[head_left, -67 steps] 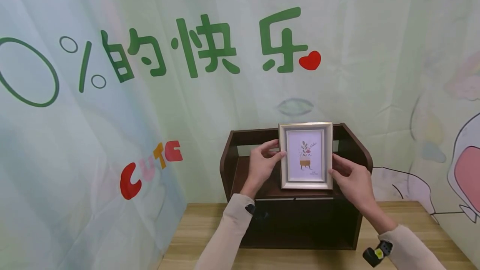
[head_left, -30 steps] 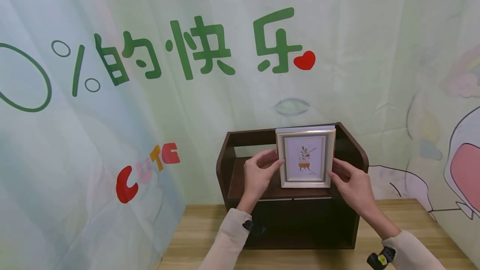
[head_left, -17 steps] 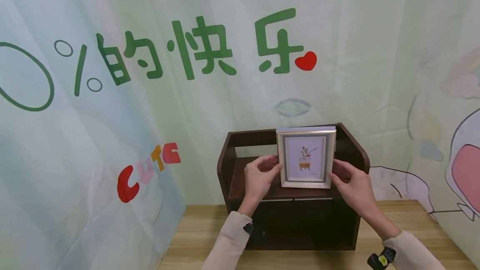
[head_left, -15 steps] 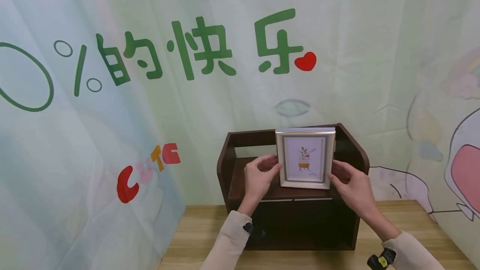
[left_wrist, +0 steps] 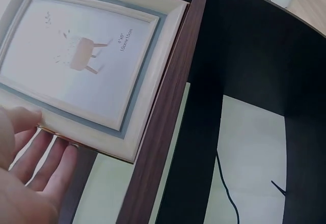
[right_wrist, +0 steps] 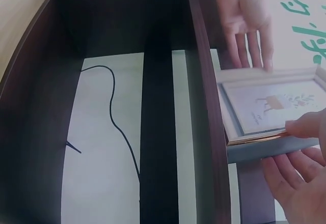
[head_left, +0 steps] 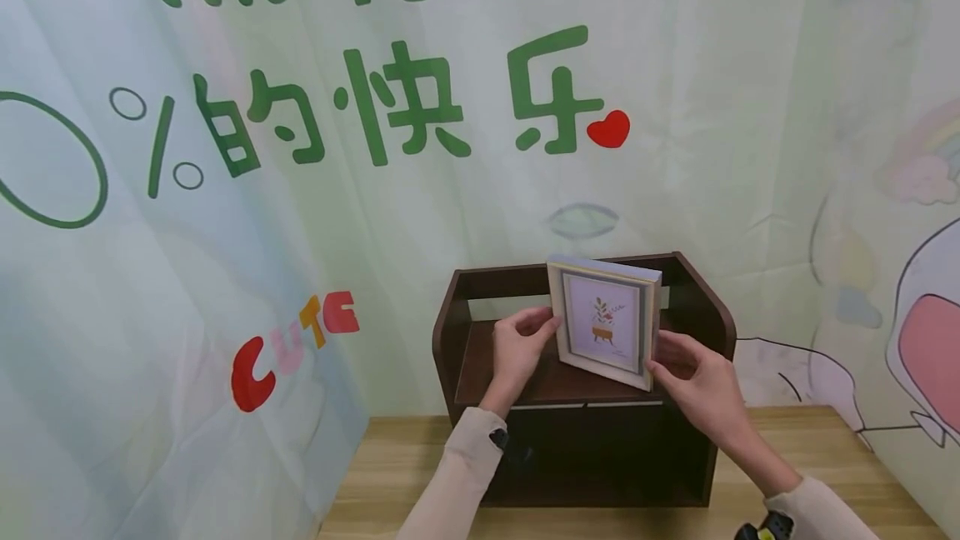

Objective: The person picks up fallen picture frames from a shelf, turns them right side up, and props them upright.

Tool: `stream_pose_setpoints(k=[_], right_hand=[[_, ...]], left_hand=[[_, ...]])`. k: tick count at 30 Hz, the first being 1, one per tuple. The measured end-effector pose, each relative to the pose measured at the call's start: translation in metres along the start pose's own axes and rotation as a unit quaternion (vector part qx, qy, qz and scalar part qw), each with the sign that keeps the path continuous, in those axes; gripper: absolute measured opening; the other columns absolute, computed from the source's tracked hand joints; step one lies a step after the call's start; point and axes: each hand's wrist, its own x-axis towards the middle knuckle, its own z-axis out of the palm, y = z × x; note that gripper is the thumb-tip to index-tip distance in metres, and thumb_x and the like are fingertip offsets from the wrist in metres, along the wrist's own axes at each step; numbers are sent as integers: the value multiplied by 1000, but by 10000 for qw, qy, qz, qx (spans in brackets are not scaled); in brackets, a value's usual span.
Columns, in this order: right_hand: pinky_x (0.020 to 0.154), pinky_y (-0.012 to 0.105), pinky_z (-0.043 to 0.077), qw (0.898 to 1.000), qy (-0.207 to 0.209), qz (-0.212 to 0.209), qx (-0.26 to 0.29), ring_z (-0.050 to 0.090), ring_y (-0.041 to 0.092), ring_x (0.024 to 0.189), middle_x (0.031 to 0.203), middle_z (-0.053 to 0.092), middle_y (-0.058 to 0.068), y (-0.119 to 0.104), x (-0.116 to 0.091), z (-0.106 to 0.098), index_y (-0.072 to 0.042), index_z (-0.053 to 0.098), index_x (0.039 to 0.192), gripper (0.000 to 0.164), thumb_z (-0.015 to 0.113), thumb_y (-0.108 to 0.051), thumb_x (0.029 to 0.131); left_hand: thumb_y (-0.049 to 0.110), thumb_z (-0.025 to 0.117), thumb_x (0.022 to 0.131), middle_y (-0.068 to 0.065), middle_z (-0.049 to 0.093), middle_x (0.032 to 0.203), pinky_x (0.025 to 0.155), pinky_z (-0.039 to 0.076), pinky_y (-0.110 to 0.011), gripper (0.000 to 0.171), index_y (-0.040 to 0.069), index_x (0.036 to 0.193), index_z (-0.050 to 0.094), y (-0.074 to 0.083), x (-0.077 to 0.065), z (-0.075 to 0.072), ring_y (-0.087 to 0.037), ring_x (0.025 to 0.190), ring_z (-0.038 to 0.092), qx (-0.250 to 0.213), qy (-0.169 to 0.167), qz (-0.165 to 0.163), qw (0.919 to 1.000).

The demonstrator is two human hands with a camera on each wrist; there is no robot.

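Observation:
A picture frame [head_left: 602, 325] with a pale border stands upright on the top of a dark brown shelf unit [head_left: 480, 361]. Its picture shows a plant in an orange-brown pot on legs. My left hand [head_left: 517, 354] pinches the frame's left edge, thumb on the front and fingers behind. On the opposite edge, my right hand [head_left: 703, 380] pinches it between thumb and fingers. In the head view the frame is turned at an angle, its right side nearer to me. The left wrist view shows the frame's bottom edge [left_wrist: 158, 89] close along the shelf's front edge.
The shelf unit stands on a light wooden table [head_left: 401, 452] and has raised sides and a back rail [head_left: 502, 282]. Below is an open dark compartment [head_left: 600, 452]. Behind hangs a printed curtain [head_left: 420, 215] with green characters and a red heart.
The frame first tipped slightly, its top edge coming into view. Since half a second ago it has turned, its right side swinging toward me with my right hand. My left hand stays at the left edge.

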Motion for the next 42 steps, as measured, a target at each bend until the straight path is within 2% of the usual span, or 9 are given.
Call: stream_pose_setpoints(k=[4, 7, 11, 17, 23, 30, 37, 42], right_hand=[[75, 10, 56, 9998, -168, 46, 35, 78, 14, 92, 111, 80, 19, -4, -1, -1, 0, 70, 130, 41, 81, -7, 91], [74, 13, 58, 9992, -362, 109, 132, 77, 8, 89, 110, 80, 17, -8, -2, -1, -2, 71, 129, 40, 82, -9, 91], [73, 16, 60, 9983, -509, 140, 236, 78, 10, 88, 109, 81, 16, -12, -5, 1, -3, 72, 127, 40, 83, -11, 90], [73, 17, 60, 9984, -466, 82, 303, 78, 8, 87, 106, 81, 14, -19, -7, 4, -4, 74, 123, 37, 85, -12, 89], [72, 19, 60, 9979, -441, 95, 476, 76, 6, 83, 101, 81, 12, -27, -10, 11, -7, 77, 118, 32, 86, -16, 88], [74, 20, 61, 9985, -304, -105, 449, 74, 3, 82, 96, 81, 6, -34, -14, 26, -8, 77, 114, 31, 88, -15, 86], [76, 22, 63, 9990, -235, -140, 363, 76, 9, 83, 96, 80, 2, -41, -15, 37, -10, 77, 111, 30, 90, -17, 84], [77, 29, 65, 9988, -229, -108, 422, 78, 17, 87, 98, 80, 4, -44, -17, 39, -10, 77, 111, 30, 89, -17, 85]], left_hand=[[18, 83, 92, -12, 82, 108, 73, 54, -16, 20, 8, 109, 83, -4, 5, 6, -13, 93, 75, 45, -57, 66, 10000], [16, 81, 93, -13, 82, 111, 76, 56, -17, 20, 8, 112, 82, -8, 8, 9, -18, 98, 77, 5, -121, 94, 9999], [13, 78, 96, -15, 80, 117, 84, 60, -22, 23, 5, 118, 80, -12, 13, 14, -25, 107, 77, -116, -285, 111, 9995], [12, 74, 98, -15, 78, 122, 89, 62, -26, 26, 5, 123, 78, -14, 20, 21, -27, 113, 76, -245, -543, 155, 9981], [10, 72, 100, -16, 78, 124, 92, 61, -29, 26, 5, 124, 77, -13, 23, 26, -29, 117, 74, -117, -628, 195, 9978], [10, 71, 100, -16, 77, 126, 95, 61, -31, 26, 3, 125, 77, -15, 26, 33, -28, 118, 73, -85, -689, 146, 9975], [12, 71, 101, -16, 76, 128, 102, 58, -37, 28, 3, 127, 76, -14, 27, 38, -28, 125, 70, -128, -793, 123, 9967], [11, 70, 101, -17, 75, 129, 104, 57, -40, 28, 2, 127, 75, -16, 26, 39, -30, 126, 70, -246, -810, 115, 9963]])
